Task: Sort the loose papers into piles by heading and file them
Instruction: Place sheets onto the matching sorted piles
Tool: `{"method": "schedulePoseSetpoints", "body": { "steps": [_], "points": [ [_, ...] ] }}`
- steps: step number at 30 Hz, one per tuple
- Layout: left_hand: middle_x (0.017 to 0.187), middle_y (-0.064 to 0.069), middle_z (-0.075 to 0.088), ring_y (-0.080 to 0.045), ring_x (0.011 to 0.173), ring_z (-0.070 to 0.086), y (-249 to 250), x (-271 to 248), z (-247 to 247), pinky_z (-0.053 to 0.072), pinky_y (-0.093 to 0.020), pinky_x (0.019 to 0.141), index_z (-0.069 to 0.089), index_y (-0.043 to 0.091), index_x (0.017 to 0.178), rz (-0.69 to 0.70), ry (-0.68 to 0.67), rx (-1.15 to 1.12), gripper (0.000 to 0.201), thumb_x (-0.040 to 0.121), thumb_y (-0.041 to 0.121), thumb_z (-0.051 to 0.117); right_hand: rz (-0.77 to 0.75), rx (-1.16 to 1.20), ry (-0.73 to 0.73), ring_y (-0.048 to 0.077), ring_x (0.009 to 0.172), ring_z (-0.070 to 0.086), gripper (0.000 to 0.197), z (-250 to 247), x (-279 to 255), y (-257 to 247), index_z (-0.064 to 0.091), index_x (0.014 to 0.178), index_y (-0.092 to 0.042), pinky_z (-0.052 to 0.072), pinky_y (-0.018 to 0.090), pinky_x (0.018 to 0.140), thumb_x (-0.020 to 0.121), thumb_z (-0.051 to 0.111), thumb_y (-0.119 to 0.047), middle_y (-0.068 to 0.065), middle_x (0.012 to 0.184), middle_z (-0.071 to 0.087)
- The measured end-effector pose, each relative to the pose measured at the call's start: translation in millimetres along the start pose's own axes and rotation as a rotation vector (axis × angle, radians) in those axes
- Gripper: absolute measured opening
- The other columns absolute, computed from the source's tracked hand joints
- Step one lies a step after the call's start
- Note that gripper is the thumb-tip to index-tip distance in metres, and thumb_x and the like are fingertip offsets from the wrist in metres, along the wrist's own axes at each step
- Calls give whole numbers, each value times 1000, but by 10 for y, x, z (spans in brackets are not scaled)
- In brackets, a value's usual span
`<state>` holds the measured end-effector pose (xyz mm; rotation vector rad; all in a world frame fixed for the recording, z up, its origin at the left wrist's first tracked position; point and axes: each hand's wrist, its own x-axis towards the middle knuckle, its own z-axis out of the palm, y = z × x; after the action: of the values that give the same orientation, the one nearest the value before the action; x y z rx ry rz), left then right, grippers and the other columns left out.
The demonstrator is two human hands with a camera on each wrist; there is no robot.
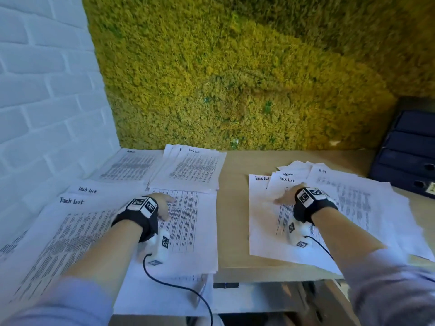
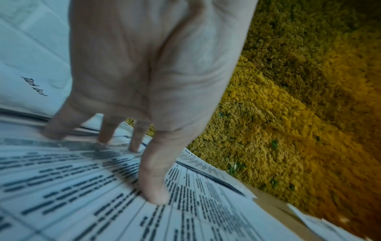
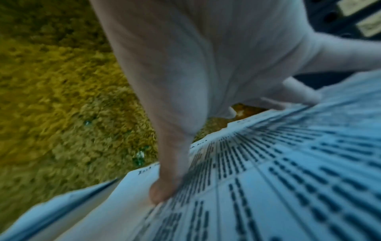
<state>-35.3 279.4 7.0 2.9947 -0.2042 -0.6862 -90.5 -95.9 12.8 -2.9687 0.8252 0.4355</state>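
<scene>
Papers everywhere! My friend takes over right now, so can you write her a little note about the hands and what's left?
Left hand: open, fingertips pressing a printed sheet at the desk's front left.
Right hand: open, flat on the loose fanned pile, which mixes Task List and other headings.
Done: a Task List pile at the back, another pile beside it.
Left: sort the fanned pile, then file everything in the dark binders.

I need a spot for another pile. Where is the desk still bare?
A bare strip of desk runs between the left papers and the right papers, widening toward the moss wall. Both sides are crowded.
</scene>
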Motion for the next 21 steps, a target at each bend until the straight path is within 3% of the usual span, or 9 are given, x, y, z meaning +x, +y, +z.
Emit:
{"method": "schedulePoseSetpoints", "body": {
  "steps": [3,6,9,12,14,16,17,18,21],
  "points": [
    [150,-8,37,-27,131,44,19,-73,12,43,-35,104,14,22,153,-108,46,74,86,87,36,67,29,-56,-13,34,142,30,99,128,-86,309,36,146,-3,19,42,119,85,31,-80,20,152,35],
    [135,-12,48,-24,120,51,-14,-152,42,44,-32,98,23,4,147,-204,77,76,90,85,57,60,55,69,-14,33,144,28,93,33,-355,431,25,147,6,16,40,119,91,37,-68,25,154,27],
    [151,-14,33,-28,134,41,-45,-203,48,40,-37,107,14,4,150,-243,46,47,104,78,54,69,120,211,-15,34,141,33,96,5,-222,625,19,148,7,30,40,114,89,54,-60,24,156,23],
    [156,-15,19,-31,140,29,41,-328,26,36,-43,110,14,11,151,-239,52,136,101,78,49,72,125,271,34,33,139,37,100,24,-168,816,28,149,0,34,40,113,83,51,-72,23,156,24],
    [155,-17,14,-36,140,23,280,-461,-42,35,-47,109,17,15,151,-146,136,152,95,79,48,71,80,280,-1,31,133,44,97,-17,-157,871,40,143,-1,39,38,109,80,54,-73,20,150,39],
    [154,-15,17,-33,137,29,651,-479,-87,37,-42,107,22,16,150,52,205,-13,86,83,45,67,-22,324,-27,31,125,52,107,-98,-184,852,44,141,-4,44,38,103,64,71,-74,16,143,49],
    [154,-12,21,-30,135,35,877,-481,-91,38,-38,106,25,16,149,154,162,-161,82,84,44,66,-62,332,-31,31,125,51,112,-145,-175,844,41,143,-6,44,39,104,60,75,-73,15,144,48],
    [153,-9,26,-26,134,39,1111,-491,-61,38,-35,107,27,17,149,229,63,-311,81,84,45,67,-62,312,-57,31,128,49,110,-174,-211,811,36,146,-8,42,38,105,64,75,-69,14,147,45],
    [153,-9,27,-24,136,36,1690,-528,101,35,-33,111,23,12,149,270,-201,-581,82,86,41,67,-10,300,-66,30,132,45,92,-91,-146,797,34,147,-6,40,35,106,79,72,-55,14,149,42]
  ]
}}
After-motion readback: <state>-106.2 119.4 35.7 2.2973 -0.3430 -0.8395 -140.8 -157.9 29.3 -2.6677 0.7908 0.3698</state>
